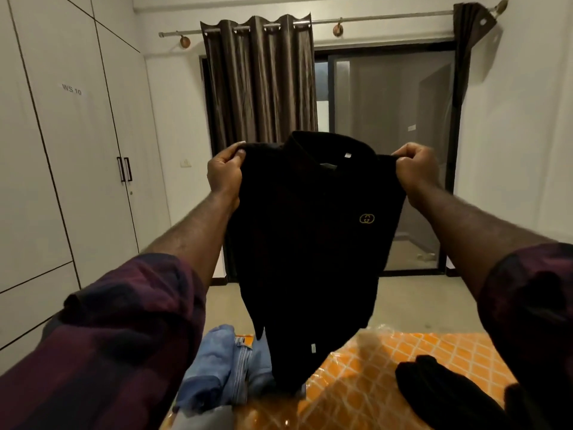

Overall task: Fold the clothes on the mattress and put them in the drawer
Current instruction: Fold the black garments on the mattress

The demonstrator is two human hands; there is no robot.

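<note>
A black collared shirt (310, 243) with a small gold chest logo hangs in the air in front of me, its front facing me. My left hand (224, 172) pinches its left shoulder and my right hand (417, 169) pinches its right shoulder. The shirt's hem dangles just above the orange patterned mattress (387, 361), which is wrapped in clear plastic. Crumpled light blue jeans (217, 364) lie on the mattress at lower left. A dark black garment (440, 389) lies bunched at lower right. No drawer is visible.
A white wardrobe (77, 150) with black handles and a paper label fills the left wall. Ahead are brown curtains (260, 82) and a dark glass sliding door (390, 156). Bare floor (418, 302) lies between the mattress and the door.
</note>
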